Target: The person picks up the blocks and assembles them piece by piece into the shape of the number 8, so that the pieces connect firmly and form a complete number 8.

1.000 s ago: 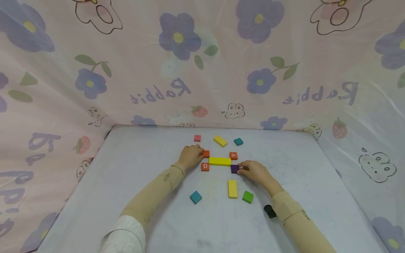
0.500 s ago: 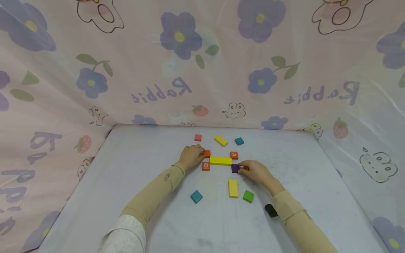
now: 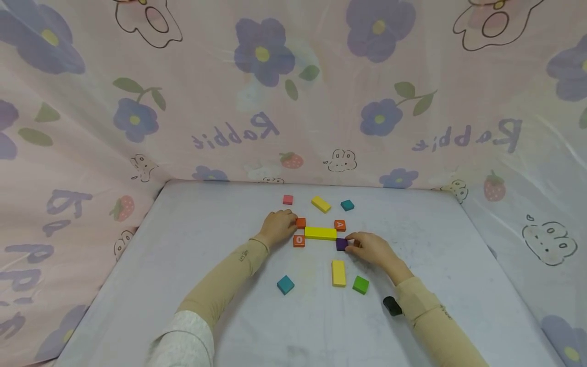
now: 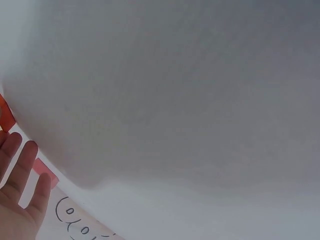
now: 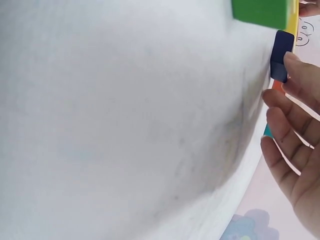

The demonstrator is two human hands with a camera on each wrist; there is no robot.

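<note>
My left hand (image 3: 278, 227) pinches an orange block (image 3: 300, 223) at the left end of a long yellow block (image 3: 320, 233). In the left wrist view the other fingers (image 4: 25, 165) are spread and fairly straight; the thumb is mostly out of frame. At the opposite end, my right hand (image 3: 372, 248) holds a dark purple block (image 3: 341, 244) by its right side, thumb and index finger at it. The right wrist view shows the thumb against this purple block (image 5: 281, 56), the remaining fingers loosely bent. An orange block marked O (image 3: 299, 241) and one marked A (image 3: 340, 225) lie by the other two corners.
Behind lie a pink block (image 3: 288, 200), a yellow block (image 3: 321, 204) and a teal block (image 3: 347, 205). Nearer are another teal block (image 3: 286, 285), a yellow block (image 3: 339, 273), a green block (image 3: 361, 285) and a black object (image 3: 392, 306) beside the right sleeve. Patterned cloth surrounds the white table (image 3: 257, 326).
</note>
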